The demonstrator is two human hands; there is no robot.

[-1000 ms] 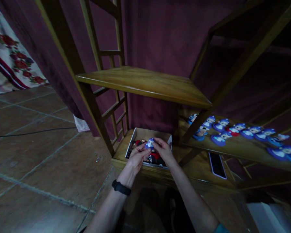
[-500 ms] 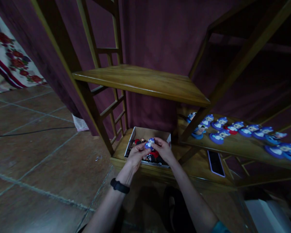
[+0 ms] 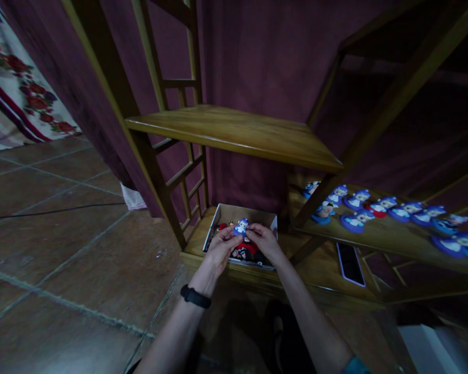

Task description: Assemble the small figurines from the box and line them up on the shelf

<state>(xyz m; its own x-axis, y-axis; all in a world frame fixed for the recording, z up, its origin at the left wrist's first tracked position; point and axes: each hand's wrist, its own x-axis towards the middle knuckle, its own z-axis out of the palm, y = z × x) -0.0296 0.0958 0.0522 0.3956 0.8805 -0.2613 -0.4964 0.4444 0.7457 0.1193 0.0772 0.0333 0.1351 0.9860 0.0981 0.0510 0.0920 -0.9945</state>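
Between my two hands, above an open cardboard box, is a small figurine (image 3: pixel 241 227) with a purple-blue cap and a pale body. My left hand (image 3: pixel 220 249) grips it from the left, thumb in front. From the right, the fingertips of my right hand (image 3: pixel 264 241) are closed on its other side. Beneath them, the white-edged box (image 3: pixel 275 224) holds several red and black pieces, partly covered by my hands. On the shelf to the right stand several similar figurines (image 3: pixel 358 220), mostly blue-purple, one with a red base.
A wooden shelf board (image 3: pixel 234 130) juts out above the box, and a slanting post (image 3: pixel 374 124) crosses before the figurines. A phone (image 3: pixel 350 264) lies on the low board right of the box. A black cable (image 3: pixel 54 211) runs over the tiled floor at left.
The view has shifted slightly, so the shelf appears a little further right. The figurine stays between both hands, now seen a bit higher and more upright.
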